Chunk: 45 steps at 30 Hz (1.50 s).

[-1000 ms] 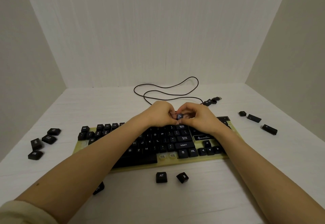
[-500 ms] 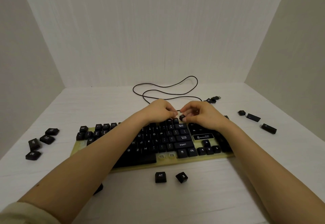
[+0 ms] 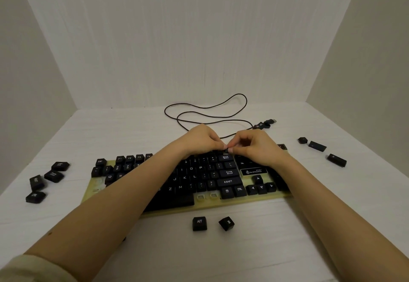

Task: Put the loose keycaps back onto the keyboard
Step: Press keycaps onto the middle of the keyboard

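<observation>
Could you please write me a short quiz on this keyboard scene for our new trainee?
1. True or false: the Alt keycap lies on the table in front of the keyboard.
2. How many loose keycaps lie in the cluster left of the keyboard? A two, B four, C six.
3. Fill in: the right hand pinches a small keycap just behind the ____ key.
Key: 1 true; 2 B; 3 BACK.
</observation>
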Available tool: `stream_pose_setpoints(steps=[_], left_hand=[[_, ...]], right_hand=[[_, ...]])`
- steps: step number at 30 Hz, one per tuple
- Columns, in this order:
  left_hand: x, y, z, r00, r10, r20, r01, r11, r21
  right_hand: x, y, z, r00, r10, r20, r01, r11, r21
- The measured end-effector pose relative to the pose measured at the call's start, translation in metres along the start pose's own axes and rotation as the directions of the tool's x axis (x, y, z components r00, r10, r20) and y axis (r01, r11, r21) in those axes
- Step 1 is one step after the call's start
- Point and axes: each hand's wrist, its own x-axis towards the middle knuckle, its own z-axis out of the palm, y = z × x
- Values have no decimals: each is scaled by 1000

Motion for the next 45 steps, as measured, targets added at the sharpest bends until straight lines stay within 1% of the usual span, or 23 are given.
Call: stream_pose_setpoints(steps=[4,10,13,14,16,18,21,23,26,30,33,36,38,40,43,45], left_hand=[[2,-3,0,999,15,36,-16,1000,12],[4,1,0,1000,-6,22,6,1000,18],[14,10,4,998,51,-24,-49,997,61],[19,15,6,995,82,-63,-76,994,82],[31,27,12,980,148,-135,-133,985,114],[44,38,19,968,202,-151,-188,977,104],[63,53,29,959,250,-132,-236,965,117],[75,59,37,959,256,-118,-235,957,170],[90,63,50,970,234,-61,-211,944,254],[108,58,63,987,159,-16,-142,918,370],[115,56,70,992,129,-3,-115,896,429],[117,57,80,992,124,-15,-101,868,487],[119,57,85,991,126,-51,-86,871,484],[121,55,87,983,145,-117,-75,884,462],[124,50,84,965,144,-218,-49,920,388],[124,46,83,960,143,-239,-54,938,343]], right_hand=[[-1,2,4,999,-35,7,35,997,-70],[-1,1,5,999,-7,-40,6,1000,-30],[2,-1,4,984,-3,-179,0,1000,-18],[4,-1,2,972,-2,-235,-8,999,-41],[10,1,-3,943,5,-331,-54,989,-139],[19,8,-10,916,19,-401,-123,964,-234],[34,23,-23,886,84,-457,-223,940,-259],[43,32,-32,880,157,-448,-303,912,-276],[52,40,-39,890,252,-381,-388,857,-339],[58,46,-41,914,263,-309,-384,807,-449],[61,54,-41,915,286,-284,-396,772,-497],[61,58,-42,910,306,-280,-410,764,-498],[60,58,-41,907,295,-302,-414,759,-502],[59,58,-40,908,267,-321,-407,745,-529],[60,58,-37,915,212,-344,-380,740,-556],[59,57,-36,921,185,-342,-359,742,-567]])
